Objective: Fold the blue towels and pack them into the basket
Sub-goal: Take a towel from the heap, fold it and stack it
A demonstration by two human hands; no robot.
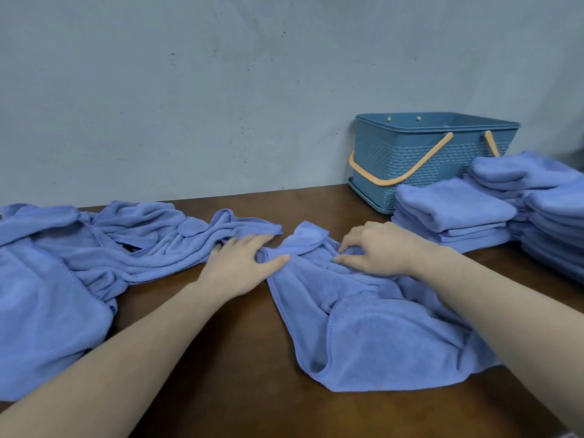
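Observation:
A crumpled blue towel lies on the brown table in front of me. My left hand rests on its far left corner, thumb pressed against the cloth and fingers stretched toward the loose pile. My right hand pinches bunched folds at the towel's far edge with curled fingers. A heap of unfolded blue towels spreads over the left side. Stacks of folded blue towels sit at the right. The blue woven-look basket with orange handles stands behind them against the wall; I see nothing inside it from here.
A taller stack of folded towels fills the right edge of the table. The grey wall closes off the far side. Bare brown table surface shows between my arms.

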